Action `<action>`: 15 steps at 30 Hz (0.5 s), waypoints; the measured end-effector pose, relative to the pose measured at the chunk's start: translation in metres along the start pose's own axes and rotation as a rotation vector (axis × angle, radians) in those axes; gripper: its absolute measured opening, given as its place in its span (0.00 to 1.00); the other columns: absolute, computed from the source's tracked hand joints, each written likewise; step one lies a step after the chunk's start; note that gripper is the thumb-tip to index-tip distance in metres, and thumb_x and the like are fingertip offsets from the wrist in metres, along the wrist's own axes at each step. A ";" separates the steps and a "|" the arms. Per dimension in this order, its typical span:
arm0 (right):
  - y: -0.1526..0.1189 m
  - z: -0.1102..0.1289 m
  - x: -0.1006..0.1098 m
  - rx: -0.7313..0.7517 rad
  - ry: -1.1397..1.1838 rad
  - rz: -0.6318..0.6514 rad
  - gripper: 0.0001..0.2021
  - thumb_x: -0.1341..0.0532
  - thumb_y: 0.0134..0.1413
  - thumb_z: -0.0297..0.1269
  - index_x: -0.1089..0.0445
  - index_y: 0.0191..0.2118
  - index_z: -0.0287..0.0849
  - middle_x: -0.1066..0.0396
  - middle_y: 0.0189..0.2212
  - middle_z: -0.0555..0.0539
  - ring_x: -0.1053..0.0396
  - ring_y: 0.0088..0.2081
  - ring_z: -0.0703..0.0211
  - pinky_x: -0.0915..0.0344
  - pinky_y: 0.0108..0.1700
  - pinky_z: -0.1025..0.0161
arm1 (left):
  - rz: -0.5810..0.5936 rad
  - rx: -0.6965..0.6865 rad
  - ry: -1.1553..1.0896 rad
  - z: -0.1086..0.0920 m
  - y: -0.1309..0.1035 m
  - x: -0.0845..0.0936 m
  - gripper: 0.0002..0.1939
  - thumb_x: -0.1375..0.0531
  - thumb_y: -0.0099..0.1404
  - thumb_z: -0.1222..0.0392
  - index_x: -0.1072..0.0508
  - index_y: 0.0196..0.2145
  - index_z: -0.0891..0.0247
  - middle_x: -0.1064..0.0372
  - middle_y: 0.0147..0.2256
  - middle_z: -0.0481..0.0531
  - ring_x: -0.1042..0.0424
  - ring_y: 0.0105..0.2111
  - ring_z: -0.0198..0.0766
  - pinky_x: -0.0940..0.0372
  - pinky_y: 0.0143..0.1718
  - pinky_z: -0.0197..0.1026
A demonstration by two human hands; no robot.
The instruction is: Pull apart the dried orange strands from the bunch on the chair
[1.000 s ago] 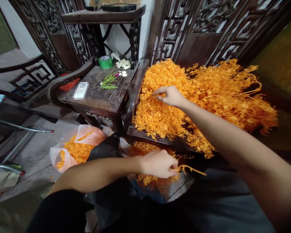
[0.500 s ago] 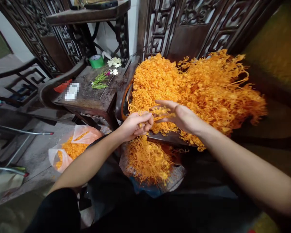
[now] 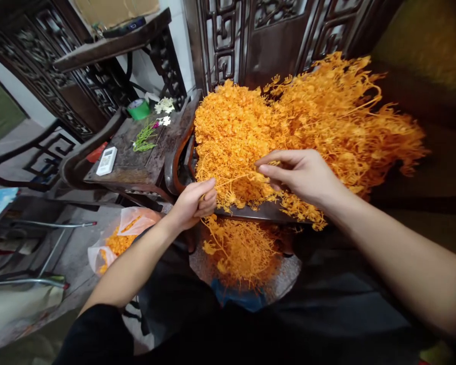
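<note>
My left hand point(image 3: 197, 205) is closed around thin orange stems just off the front of the flower pile. Between my hands stretches an orange flower sprig point(image 3: 237, 178), its stem coming out of my left fist. Thumb and forefinger of my right hand point(image 3: 307, 177) pinch at the sprig's other end; the exact contact is partly hidden. Behind them a big heap of orange plastic-looking flowers point(image 3: 231, 121) covers a dark wooden chair seat point(image 3: 251, 213). Bare orange stems and sprigs point(image 3: 247, 248) lie in a lower pile, below my left hand.
At left, a dark side table point(image 3: 133, 162) bears green tape point(image 3: 139, 109), green sprigs point(image 3: 145, 138), white blossoms point(image 3: 164, 105) and a white device point(image 3: 107, 160). A plastic bag point(image 3: 137, 219) of orange pieces sits on the floor. Carved wooden chairs surround this spot.
My hands have moved apart, the left one leftward and lower. My right fingers, spread before, now pinch together. The sprig is stretched between them, and the view has shifted slightly.
</note>
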State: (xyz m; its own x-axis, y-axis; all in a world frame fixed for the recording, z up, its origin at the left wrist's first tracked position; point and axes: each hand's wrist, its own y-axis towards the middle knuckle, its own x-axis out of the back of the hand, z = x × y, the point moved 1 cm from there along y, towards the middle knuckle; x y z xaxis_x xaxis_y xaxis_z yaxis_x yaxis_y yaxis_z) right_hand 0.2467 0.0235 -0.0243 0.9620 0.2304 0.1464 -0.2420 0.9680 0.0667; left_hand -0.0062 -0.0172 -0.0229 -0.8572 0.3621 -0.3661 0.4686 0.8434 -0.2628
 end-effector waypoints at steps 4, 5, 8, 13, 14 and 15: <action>0.000 -0.005 -0.003 -0.067 0.222 -0.087 0.13 0.25 0.48 0.48 0.19 0.36 0.46 0.33 0.21 0.51 0.41 0.21 0.66 0.43 0.21 0.63 | -0.005 0.053 0.027 0.001 -0.001 -0.008 0.26 0.40 0.70 0.46 0.43 0.20 0.61 0.55 0.15 0.39 0.57 0.13 0.24 0.62 0.15 0.32; 0.003 -0.006 0.000 -0.068 0.232 -0.090 0.13 0.25 0.48 0.48 0.20 0.35 0.46 0.33 0.22 0.51 0.40 0.21 0.66 0.41 0.22 0.62 | -0.010 0.060 0.035 0.001 -0.001 -0.010 0.26 0.40 0.69 0.47 0.43 0.20 0.62 0.55 0.15 0.39 0.57 0.13 0.24 0.62 0.15 0.32; 0.013 -0.007 0.026 -0.021 0.216 -0.271 0.11 0.24 0.47 0.43 0.21 0.32 0.43 0.30 0.25 0.49 0.36 0.24 0.64 0.34 0.26 0.61 | -0.074 0.045 0.045 -0.003 -0.004 -0.010 0.26 0.38 0.68 0.49 0.44 0.19 0.61 0.55 0.14 0.38 0.58 0.13 0.23 0.63 0.15 0.32; 0.023 -0.013 0.058 0.022 0.327 -0.529 0.10 0.25 0.48 0.38 0.24 0.33 0.41 0.27 0.31 0.46 0.29 0.30 0.62 0.26 0.37 0.57 | -0.182 -0.046 -0.056 -0.014 -0.008 -0.004 0.28 0.38 0.66 0.52 0.48 0.16 0.61 0.55 0.13 0.39 0.57 0.11 0.23 0.60 0.16 0.34; 0.022 -0.014 0.052 -0.004 0.319 -0.418 0.10 0.27 0.49 0.38 0.24 0.37 0.41 0.25 0.35 0.45 0.28 0.32 0.60 0.26 0.37 0.56 | -0.163 -0.047 -0.068 -0.015 -0.008 -0.004 0.28 0.38 0.66 0.52 0.47 0.16 0.61 0.54 0.13 0.39 0.57 0.11 0.23 0.60 0.16 0.34; 0.020 -0.015 0.042 -0.026 0.309 -0.301 0.11 0.28 0.51 0.38 0.24 0.40 0.42 0.25 0.37 0.44 0.28 0.32 0.60 0.27 0.37 0.55 | -0.142 -0.045 -0.075 -0.014 -0.007 -0.006 0.28 0.38 0.67 0.52 0.47 0.17 0.61 0.54 0.13 0.39 0.57 0.11 0.23 0.60 0.16 0.34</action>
State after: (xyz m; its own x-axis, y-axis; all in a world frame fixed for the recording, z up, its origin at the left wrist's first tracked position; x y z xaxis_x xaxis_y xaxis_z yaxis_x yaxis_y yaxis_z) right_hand 0.2843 0.0540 -0.0313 0.9829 -0.0477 -0.1781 0.0549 0.9979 0.0357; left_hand -0.0080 -0.0196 -0.0061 -0.8950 0.2094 -0.3939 0.3328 0.9013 -0.2772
